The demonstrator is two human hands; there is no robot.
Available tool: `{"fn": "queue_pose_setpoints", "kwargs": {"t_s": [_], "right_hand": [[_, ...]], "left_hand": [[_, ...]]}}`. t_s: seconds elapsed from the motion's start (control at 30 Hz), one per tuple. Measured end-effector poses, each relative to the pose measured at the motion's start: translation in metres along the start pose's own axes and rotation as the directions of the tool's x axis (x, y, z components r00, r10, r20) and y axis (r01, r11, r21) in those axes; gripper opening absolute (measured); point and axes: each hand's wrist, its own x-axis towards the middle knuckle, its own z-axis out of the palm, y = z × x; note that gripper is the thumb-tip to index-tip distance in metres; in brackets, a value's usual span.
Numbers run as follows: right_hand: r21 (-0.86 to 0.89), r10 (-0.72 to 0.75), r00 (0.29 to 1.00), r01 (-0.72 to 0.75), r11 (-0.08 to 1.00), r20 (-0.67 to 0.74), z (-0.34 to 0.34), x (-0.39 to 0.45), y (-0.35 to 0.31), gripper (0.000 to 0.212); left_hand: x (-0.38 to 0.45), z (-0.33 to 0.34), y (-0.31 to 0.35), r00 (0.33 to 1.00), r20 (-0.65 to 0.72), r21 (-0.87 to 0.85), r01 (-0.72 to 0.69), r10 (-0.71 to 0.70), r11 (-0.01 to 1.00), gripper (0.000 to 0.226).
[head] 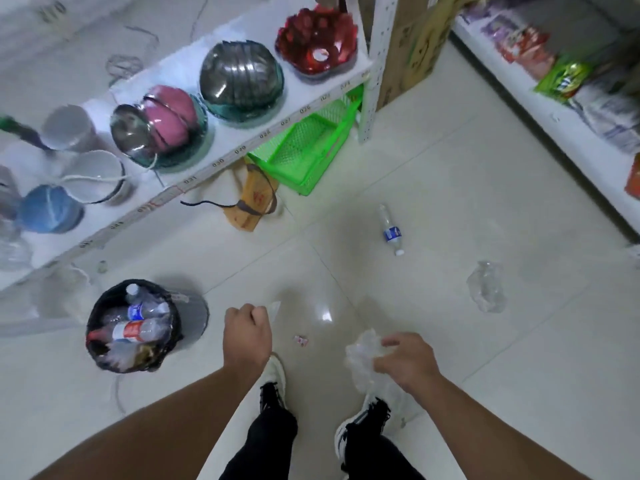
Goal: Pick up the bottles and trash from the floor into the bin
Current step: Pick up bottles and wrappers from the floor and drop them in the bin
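A round black-lined bin (95,318) stands on the floor at lower left, with several plastic bottles inside. My right hand (407,362) grips a crumpled clear plastic wrapper (362,358) above my right shoe. My left hand (247,330) is a closed fist to the right of the bin, with a small clear scrap (275,308) sticking out beside it. A clear bottle with a blue label (391,230) lies on the tiles ahead. A crumpled clear plastic bag (486,287) lies to the right. A tiny pink-and-white scrap (301,340) lies between my hands.
A white shelf (221,161) with bowls and pots runs along the left. Under it stand a green plastic basket (308,150) and a brown paper bag (252,199). Another shelf with packaged goods (554,74) lines the right. A cardboard box (412,46) stands at the back.
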Motion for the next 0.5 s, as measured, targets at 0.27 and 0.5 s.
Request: {"fn": "queue_pose_setpoints", "kwargs": {"t_s": [0.27,0.5], "right_hand": [[-0.214,-0.313,0.948,0.294,0.932,-0.061,0.031,-0.087,-0.126,0.02],[-0.272,-0.463,0.886,0.448,0.852,0.01,0.143,-0.132,-0.228,0.012]], "left_hand": [[-0.043,-0.134,-0.043,0.963,-0.209,-0.165,0.137,-0.17,0.977,0.035],[-0.027,-0.228,-0.154,0.913,-0.277,-0.194,0.251,-0.299,0.948,0.03]]}}
